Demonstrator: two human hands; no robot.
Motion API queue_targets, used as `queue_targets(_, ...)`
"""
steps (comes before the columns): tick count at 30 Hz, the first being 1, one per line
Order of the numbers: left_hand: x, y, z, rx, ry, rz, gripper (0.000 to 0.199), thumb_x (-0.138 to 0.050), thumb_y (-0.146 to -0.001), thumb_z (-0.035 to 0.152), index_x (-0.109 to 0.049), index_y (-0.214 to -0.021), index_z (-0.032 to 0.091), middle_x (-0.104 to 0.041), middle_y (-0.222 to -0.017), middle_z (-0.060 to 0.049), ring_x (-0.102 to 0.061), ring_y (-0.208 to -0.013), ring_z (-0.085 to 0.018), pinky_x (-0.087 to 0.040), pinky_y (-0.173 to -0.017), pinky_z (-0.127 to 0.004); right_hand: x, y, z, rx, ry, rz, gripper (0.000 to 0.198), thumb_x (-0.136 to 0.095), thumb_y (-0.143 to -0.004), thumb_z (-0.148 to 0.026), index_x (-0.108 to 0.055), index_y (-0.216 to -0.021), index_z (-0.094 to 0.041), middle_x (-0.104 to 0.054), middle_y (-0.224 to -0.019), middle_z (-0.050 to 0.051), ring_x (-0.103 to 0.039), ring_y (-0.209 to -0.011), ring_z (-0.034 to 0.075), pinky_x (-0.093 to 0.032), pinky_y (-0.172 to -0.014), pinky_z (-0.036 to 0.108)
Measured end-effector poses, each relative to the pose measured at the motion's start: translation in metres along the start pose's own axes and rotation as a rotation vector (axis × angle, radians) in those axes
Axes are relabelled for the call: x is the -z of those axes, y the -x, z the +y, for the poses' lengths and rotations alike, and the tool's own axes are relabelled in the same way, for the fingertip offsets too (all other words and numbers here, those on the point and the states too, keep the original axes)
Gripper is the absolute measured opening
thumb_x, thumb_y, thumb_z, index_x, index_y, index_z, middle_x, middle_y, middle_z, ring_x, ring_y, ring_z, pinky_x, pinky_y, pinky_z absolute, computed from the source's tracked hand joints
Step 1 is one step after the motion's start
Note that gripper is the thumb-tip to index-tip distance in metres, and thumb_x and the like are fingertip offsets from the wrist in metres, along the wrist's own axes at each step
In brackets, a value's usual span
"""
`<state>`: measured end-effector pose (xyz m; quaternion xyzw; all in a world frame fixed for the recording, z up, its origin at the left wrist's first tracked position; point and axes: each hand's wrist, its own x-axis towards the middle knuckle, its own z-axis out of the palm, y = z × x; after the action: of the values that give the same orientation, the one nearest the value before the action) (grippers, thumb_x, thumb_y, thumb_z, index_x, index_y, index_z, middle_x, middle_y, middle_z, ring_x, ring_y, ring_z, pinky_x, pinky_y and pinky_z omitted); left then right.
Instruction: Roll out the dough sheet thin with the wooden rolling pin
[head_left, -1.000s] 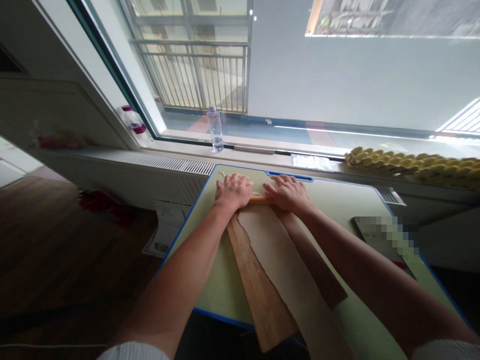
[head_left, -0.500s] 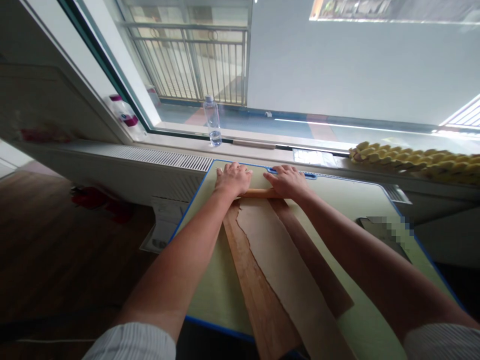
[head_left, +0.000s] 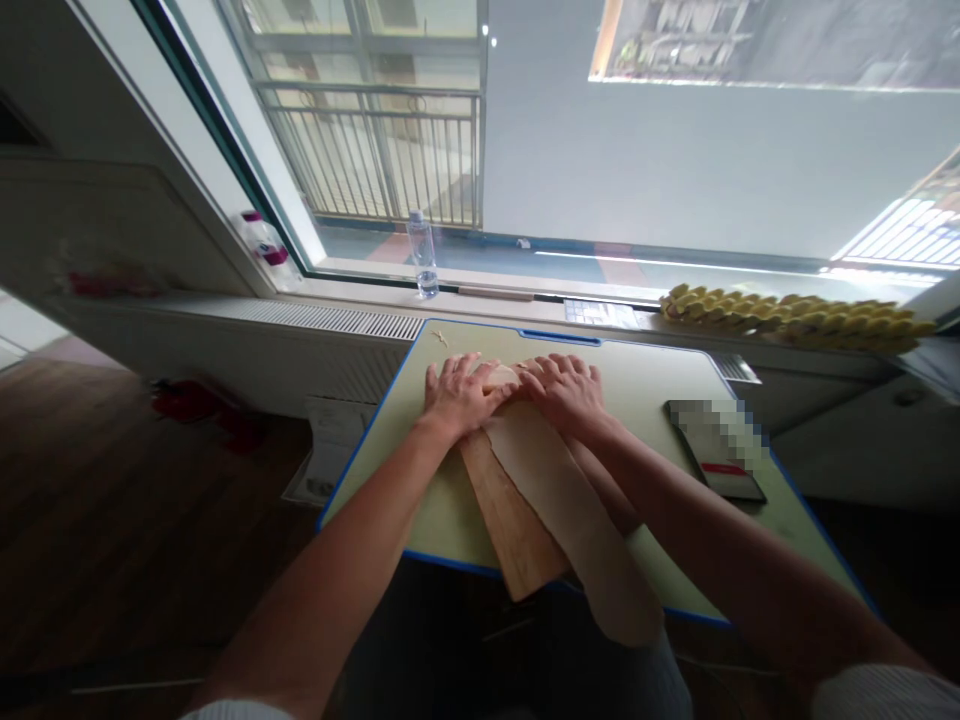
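My left hand [head_left: 457, 395] and my right hand [head_left: 562, 392] press side by side on a wooden rolling pin [head_left: 513, 394], fingers over it and thumbs turned inward. Most of the pin is hidden under them. Running toward me from it is a long beige sheet that looks like rolled dough [head_left: 574, 510]. Its left edge is ragged, and its rounded near end droops past the table's front edge. Beneath lies a wooden board [head_left: 514, 530], showing mainly along the left side. A paler bit of the sheet shows beyond the pin, between my hands.
The pale green table [head_left: 397, 480] has a blue rim and a slot at its far side. A phone [head_left: 716, 455], partly blurred out, lies at right. Small scraps [head_left: 441, 338] lie far left. On the windowsill stand a clear bottle [head_left: 424, 258] and yellow egg trays [head_left: 787, 318].
Both hands have come nearer to me and closer together, covering more of the rolling pin. The view has shifted, and the sheet's drooping near end now shows.
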<state>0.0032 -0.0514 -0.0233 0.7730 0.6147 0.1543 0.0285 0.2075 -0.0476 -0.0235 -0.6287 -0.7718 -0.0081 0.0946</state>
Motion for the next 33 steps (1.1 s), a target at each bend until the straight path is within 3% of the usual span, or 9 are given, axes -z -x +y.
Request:
queue_targets(4,0.004,0.017,-0.002,-0.084,0.013,0.021,0.037,-0.065,-0.095,0.059,-0.074,-0.124,0.038,-0.064,-0.149,-0.002,-0.055,-0.135,-0.028,-0.038,-0.116,-0.048,0.019,0.032,0.007,-0.022,-0.189,0.178,0.054,-0.045,-0.107,-0.055,-0.059,-0.147,-0.023,-0.058,-0.154,0.012,-0.046,-0.143,0.031,-0.034,-0.119,0.049)
queue_targets(7,0.002,0.022,-0.002,-0.048,0.020,0.099,0.026,-0.066,-0.097,0.048,-0.073,-0.117,0.034,-0.069,-0.137,-0.003,-0.059,-0.128,-0.026,-0.041,-0.110,-0.044,0.036,0.083,0.021,-0.054,-0.270,0.258,0.045,-0.052,-0.103,-0.058,-0.070,-0.125,-0.024,-0.071,-0.131,0.013,-0.059,-0.126,0.032,-0.045,-0.107,0.046)
queue_targets(9,-0.002,0.024,-0.002,0.011,0.028,0.166,0.024,-0.065,-0.098,0.046,-0.072,-0.117,0.032,-0.071,-0.133,-0.005,-0.060,-0.126,-0.027,-0.041,-0.108,-0.043,0.041,0.127,0.030,-0.148,-0.287,0.217,0.039,-0.056,-0.099,-0.061,-0.072,-0.100,-0.025,-0.074,-0.108,0.010,-0.066,-0.107,0.030,-0.049,-0.095,0.043)
queue_targets(11,-0.005,0.024,-0.003,0.074,0.033,0.224,0.025,-0.064,-0.100,0.047,-0.070,-0.118,0.031,-0.072,-0.131,-0.006,-0.060,-0.125,-0.028,-0.041,-0.106,-0.043,0.039,0.166,0.035,-0.258,-0.286,0.089,0.042,-0.058,-0.097,-0.066,-0.065,-0.082,-0.027,-0.071,-0.091,0.006,-0.067,-0.087,0.027,-0.050,-0.079,0.040)
queue_targets(14,-0.010,0.022,-0.003,0.113,0.034,0.276,0.026,-0.061,-0.101,0.048,-0.069,-0.118,0.030,-0.073,-0.128,-0.008,-0.061,-0.123,-0.029,-0.040,-0.105,-0.044,0.030,0.194,0.034,-0.311,-0.313,0.038,0.043,-0.061,-0.094,-0.070,-0.064,-0.083,-0.028,-0.068,-0.089,0.005,-0.066,-0.082,0.026,-0.049,-0.076,0.039)
queue_targets(18,-0.012,0.017,-0.004,0.150,0.015,0.287,0.028,-0.058,-0.102,0.048,-0.068,-0.120,0.028,-0.074,-0.127,-0.010,-0.061,-0.123,-0.030,-0.041,-0.102,-0.044,0.013,0.166,0.025,-0.220,-0.368,0.070,0.039,-0.059,-0.097,-0.065,-0.066,-0.092,-0.028,-0.067,-0.095,0.006,-0.066,-0.095,0.027,-0.051,-0.089,0.040)
queue_targets(24,-0.008,0.011,-0.014,0.232,-0.034,0.255,0.031,-0.055,-0.103,0.048,-0.066,-0.124,0.028,-0.075,-0.128,-0.010,-0.064,-0.122,-0.030,-0.043,-0.096,-0.043,-0.007,0.102,0.017,-0.103,-0.319,0.199,0.046,-0.038,-0.109,-0.061,-0.061,-0.088,-0.026,-0.065,-0.094,0.007,-0.063,-0.095,0.027,-0.048,-0.089,0.040)
queue_targets(33,-0.003,0.018,-0.032,0.304,-0.117,0.262,0.034,-0.053,-0.103,0.053,-0.067,-0.123,0.028,-0.076,-0.126,-0.009,-0.065,-0.119,-0.032,-0.045,-0.091,-0.042,-0.003,0.040,0.041,0.070,-0.406,0.136,0.041,-0.047,-0.108,-0.054,-0.063,-0.084,-0.025,-0.068,-0.093,0.005,-0.065,-0.091,0.023,-0.048,-0.085,0.034)
